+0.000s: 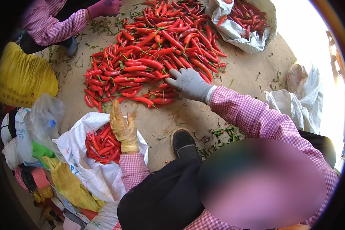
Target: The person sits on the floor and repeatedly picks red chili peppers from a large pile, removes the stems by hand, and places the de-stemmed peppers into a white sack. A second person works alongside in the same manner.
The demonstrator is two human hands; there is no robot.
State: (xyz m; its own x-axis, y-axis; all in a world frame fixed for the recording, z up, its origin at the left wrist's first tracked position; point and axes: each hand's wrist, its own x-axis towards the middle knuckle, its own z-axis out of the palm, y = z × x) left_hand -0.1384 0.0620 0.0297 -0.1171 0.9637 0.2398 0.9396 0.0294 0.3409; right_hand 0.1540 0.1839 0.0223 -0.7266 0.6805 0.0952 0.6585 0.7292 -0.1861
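Observation:
A broad heap of red chili peppers (152, 51) with green stems lies on the floor before me. My right hand (189, 84), in a grey knitted glove, reaches to the heap's near right edge; its fingertips are at the peppers, and whether they grip one is hard to tell. My left hand (123, 126), in a yellowish rubber glove, is raised with thumb and fingers apart and nothing in it. It is over the right side of a white woven sack (74, 138), whose rolled-down mouth shows red peppers (103, 145) without visible stems.
A co-worker's purple-gloved hand (105, 8) is beyond the heap at upper left. Another white sack (248, 44) of peppers stands at upper right. Yellow sacks (26, 76) and bags line the left. Green stems (221, 138) lie by my shoe (185, 143); crumpled white sacks (302, 97) are at right.

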